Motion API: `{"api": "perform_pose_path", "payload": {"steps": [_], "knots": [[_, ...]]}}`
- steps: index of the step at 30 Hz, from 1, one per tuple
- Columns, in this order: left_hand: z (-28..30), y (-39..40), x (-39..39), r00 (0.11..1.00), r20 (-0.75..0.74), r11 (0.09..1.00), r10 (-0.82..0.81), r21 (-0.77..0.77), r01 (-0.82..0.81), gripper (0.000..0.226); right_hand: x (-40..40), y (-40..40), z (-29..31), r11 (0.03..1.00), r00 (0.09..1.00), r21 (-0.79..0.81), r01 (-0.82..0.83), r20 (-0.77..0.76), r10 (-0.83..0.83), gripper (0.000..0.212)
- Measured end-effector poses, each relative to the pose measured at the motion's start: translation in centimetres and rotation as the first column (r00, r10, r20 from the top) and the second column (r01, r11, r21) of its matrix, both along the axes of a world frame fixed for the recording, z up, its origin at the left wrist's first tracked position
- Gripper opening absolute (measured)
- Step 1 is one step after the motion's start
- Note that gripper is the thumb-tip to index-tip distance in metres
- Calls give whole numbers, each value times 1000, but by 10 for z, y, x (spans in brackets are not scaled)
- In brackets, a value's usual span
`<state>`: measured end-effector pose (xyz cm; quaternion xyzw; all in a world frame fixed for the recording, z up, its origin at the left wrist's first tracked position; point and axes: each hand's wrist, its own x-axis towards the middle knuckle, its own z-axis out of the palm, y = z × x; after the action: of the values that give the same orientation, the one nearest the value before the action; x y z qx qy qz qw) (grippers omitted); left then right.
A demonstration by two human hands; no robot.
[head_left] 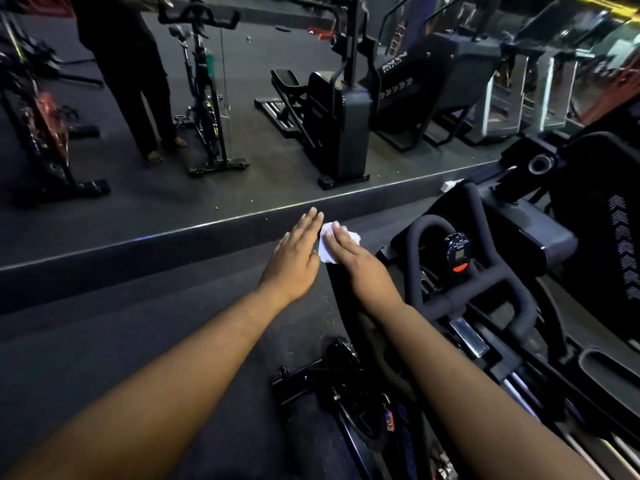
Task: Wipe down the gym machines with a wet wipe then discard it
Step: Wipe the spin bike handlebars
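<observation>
Mid-wipe: I had my right hand flat on the wet wipe just left of the bike handlebar, left hand open alongside; next, the handlebar grips.

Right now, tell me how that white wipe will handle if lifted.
The wipe looks crumpled, so probably floppy and light. Pressed flat under the right hand, it likely clings damp. The left hand lies open beside it.

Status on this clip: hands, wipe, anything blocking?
Right hand flat, pressing wipe on bike part. Left hand open beside it. Nothing blocking.
</observation>
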<state>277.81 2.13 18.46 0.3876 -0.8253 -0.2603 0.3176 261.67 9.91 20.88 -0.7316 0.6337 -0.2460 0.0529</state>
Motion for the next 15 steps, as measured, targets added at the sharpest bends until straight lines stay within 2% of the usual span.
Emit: {"api": "perform_pose_path", "payload": {"steps": [3,8,11,15], "knots": [[6,3,-5,996,81,999,-34,-27,36,66,8,16,-20,999,999,-16,-34,30,34,64],[3,10,-5,988,151,997,-36,-57,45,76,-17,58,-66,984,973,-30,-178,-155,171,65],[10,9,-5,987,159,998,-30,-41,37,73,-33,64,-58,972,943,1,-236,-241,230,57],[22,2,-3,982,179,998,-53,-29,59,65,-28,19,-16,986,983,-63,-153,-111,145,57]]}}
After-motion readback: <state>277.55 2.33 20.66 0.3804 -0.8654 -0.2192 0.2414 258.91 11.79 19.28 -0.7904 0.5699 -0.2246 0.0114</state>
